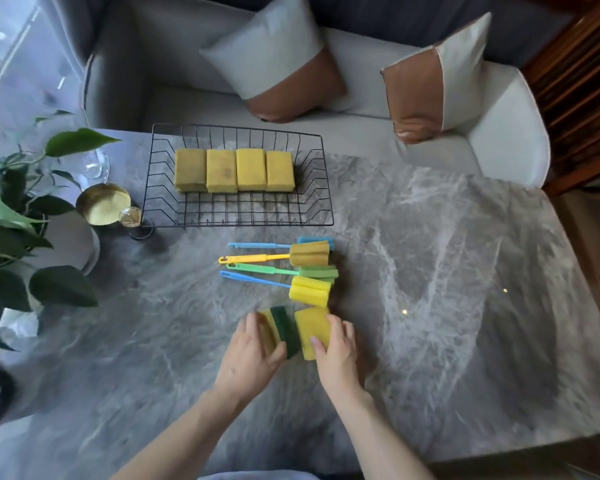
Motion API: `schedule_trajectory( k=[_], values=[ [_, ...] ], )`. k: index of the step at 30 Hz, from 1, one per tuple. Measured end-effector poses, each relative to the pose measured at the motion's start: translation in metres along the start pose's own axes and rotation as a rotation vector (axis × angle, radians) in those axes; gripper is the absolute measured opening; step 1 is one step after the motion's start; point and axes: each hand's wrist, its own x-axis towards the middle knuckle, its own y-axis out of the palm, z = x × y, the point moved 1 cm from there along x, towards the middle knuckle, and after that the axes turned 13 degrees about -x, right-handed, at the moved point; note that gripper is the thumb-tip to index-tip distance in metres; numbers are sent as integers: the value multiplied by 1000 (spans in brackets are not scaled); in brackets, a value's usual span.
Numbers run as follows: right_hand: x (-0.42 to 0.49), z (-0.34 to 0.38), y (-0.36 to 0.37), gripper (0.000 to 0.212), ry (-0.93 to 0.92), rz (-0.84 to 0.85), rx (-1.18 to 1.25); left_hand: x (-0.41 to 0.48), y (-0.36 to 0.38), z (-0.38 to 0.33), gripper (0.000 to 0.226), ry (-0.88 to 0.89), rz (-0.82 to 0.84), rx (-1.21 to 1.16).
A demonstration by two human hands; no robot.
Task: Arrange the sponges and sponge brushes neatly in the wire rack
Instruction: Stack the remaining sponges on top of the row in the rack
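Head view looked down on a grey marble table w/ a black wire rack at the far-left side, and four yellow sponges lay flat in a row inside it, side by side and touching, toward the back half of the rack. Nearer the person, on the bare tabletop, four sponge brushes lay roughly parallel, handles pointing left: a blue-handled one w/ a blue head farthest, then a yellow-handled one w/ a tan head, a green one, and a blue-handled one w/ a bright yellow head closest. Just in front of those sat a small cluster of scrub sponges (yellow foam w/ dark green scouring pads), standing on edge and pressed together btwn both hands. Left hand was cupped against the cluster's left side, fingers curled over the yellow sponge there and thumb by the green pad. Right hand was pressed on the right-hand yellow sponge, thumb lying across its face, fingers wrapped round its far side. Both were grasping the cluster, which rested on the table, well apart from the rack. Left of the rack stood a gold bowl, a clear glass and a leafy plant. Beyond the table, a pale sofa carried two grey-and-brown cushions.
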Motion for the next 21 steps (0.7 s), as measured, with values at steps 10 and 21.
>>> schedule_trajectory(
  k=[10, 21],
  values=[
    [-21, -2, 1, 48, 7, 77, -28, -21, -41, 13, 58, -75, -191, -167],
    [-33, 14, 10, 50, -36, 122, 1, -15, -54, 32, 35, 54, -153, 88]
  ],
)
